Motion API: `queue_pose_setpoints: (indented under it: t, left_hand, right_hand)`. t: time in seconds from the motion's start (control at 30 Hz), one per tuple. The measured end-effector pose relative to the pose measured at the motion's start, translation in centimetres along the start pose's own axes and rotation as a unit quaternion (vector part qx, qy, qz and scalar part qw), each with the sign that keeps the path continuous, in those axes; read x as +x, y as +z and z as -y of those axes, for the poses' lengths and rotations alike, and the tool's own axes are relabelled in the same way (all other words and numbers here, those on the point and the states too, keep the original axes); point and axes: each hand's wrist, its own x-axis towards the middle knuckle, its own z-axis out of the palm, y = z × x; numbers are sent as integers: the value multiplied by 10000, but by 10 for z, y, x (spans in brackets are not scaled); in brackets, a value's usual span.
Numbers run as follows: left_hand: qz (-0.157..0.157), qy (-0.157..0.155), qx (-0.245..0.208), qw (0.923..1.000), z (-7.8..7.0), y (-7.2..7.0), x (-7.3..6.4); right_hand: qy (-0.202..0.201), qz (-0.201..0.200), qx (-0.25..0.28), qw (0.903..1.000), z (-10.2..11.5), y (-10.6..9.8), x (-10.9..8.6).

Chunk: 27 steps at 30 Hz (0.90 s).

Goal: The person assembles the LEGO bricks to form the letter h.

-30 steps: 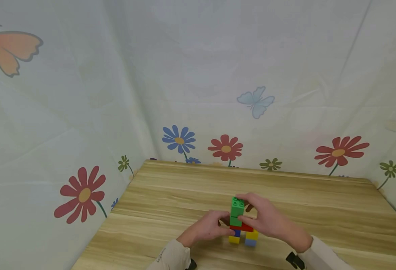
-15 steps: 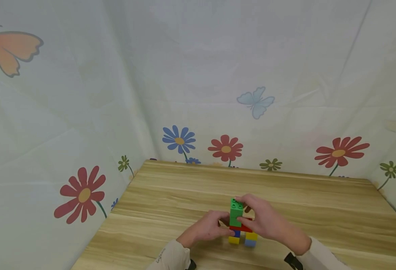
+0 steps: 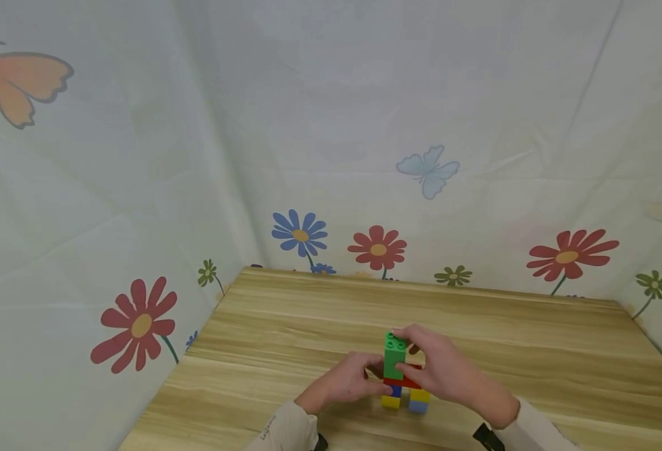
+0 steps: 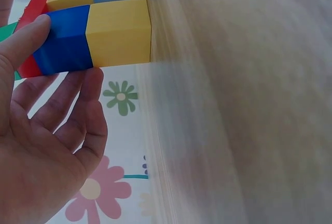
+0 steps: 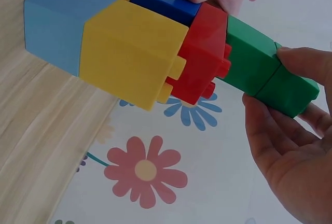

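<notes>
A small block build stands on the table. Two green bricks [image 5: 251,53] sit stacked at the left end of a red brick [image 5: 205,53]. Below that end are a dark blue brick [image 4: 65,40] and a yellow brick [image 4: 119,32]. On the right, a second yellow brick [image 5: 132,50] stands on a light blue brick [image 5: 65,27], some of its studs showing beside the red one. My left hand [image 3: 344,379] pinches the dark blue brick between thumb and fingers. With thumb and fingers, my right hand [image 3: 449,366] grips the green bricks near their joint.
The wood-grain table [image 3: 285,319] extends behind and to both sides of the build. Beyond its back and side edges hangs a pale cloth [image 3: 331,113] printed with flowers and butterflies. Dark straps [image 3: 488,436] show at the cuffs.
The upper green brick has gone down flush onto the lower one, closing the thin line between them. My right hand has shifted slightly left; my left hand keeps its place.
</notes>
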Motion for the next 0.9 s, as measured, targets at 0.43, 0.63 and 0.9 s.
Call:
queue_pose_setpoints:
  t: [0.43, 0.63, 0.9]
  left_hand:
    - [36, -80, 15, 10000, -2, 1, 1]
    - [64, -86, -18, 9999, 0, 1, 1]
    - [47, -42, -13, 10000, 0, -1, 1]
  right_hand:
    - [-20, -73, 83, 9999, -1, 2, 0]
    - [41, -60, 104, 9999, 1, 1, 0]
    - [193, -57, -35, 9998, 4, 2, 2]
